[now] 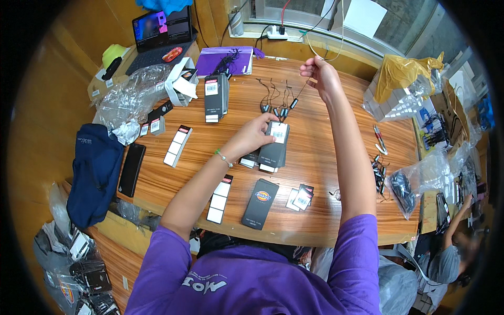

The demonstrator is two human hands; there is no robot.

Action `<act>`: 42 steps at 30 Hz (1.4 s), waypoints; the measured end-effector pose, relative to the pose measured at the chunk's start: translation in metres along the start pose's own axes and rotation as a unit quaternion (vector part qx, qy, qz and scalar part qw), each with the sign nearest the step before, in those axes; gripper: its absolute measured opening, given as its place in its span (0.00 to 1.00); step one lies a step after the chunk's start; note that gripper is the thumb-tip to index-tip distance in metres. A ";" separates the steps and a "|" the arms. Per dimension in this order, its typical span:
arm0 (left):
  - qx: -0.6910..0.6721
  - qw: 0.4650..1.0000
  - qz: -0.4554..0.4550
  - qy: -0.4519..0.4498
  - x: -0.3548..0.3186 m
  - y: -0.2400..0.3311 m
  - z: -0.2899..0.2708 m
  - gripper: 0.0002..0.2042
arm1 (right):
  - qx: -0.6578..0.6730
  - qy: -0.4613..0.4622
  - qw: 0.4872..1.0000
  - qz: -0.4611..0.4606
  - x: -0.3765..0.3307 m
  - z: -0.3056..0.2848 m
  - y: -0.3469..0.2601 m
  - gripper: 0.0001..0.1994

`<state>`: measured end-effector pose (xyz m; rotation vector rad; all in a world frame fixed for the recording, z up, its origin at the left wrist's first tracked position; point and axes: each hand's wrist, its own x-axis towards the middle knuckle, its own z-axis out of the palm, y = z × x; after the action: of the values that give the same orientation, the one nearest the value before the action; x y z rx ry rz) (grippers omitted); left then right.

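— What's the left hand (255, 133) on?

— A dark tag (277, 137) with a white label, fingers (269, 129) closed on its top edge, atop a small stack on the surface (315, 157).

— And the right hand (321, 73)?

— Raised beyond it, fingers pinched shut on a thin black string (300, 93). More strings (273, 100) lie just past the left fingers; another tag (261, 203) lies nearer the person.

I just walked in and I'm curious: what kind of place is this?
Probably a small workshop for tagging or packing goods. Stacks of dark card hang tags cover the wooden table, black loop strings lie ready, and clear plastic bags of supplies sit around it.
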<state>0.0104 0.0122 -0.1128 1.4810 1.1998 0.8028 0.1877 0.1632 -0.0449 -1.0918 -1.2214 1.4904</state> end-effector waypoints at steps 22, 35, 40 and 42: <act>0.360 0.930 0.073 0.017 -0.073 0.025 0.009 0.27 | -0.323 0.011 0.938 -0.125 0.111 -0.029 0.110 0.22; 0.375 0.922 0.097 0.002 -0.113 0.012 0.027 0.24 | -0.549 -0.010 0.831 -0.095 -0.258 -0.027 0.079 0.16; 0.354 0.926 0.127 0.040 -0.117 0.015 0.027 0.20 | -0.508 0.026 0.858 -0.074 -0.269 -0.026 0.093 0.15; 0.072 0.997 -0.020 -0.006 -0.120 0.010 0.028 0.17 | -0.461 0.031 0.886 -0.033 -0.269 -0.030 0.094 0.14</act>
<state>0.0056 -0.1109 -0.0984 1.5699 1.2960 0.6912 0.2637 -0.1032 -0.1172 -1.6489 -1.9703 0.7655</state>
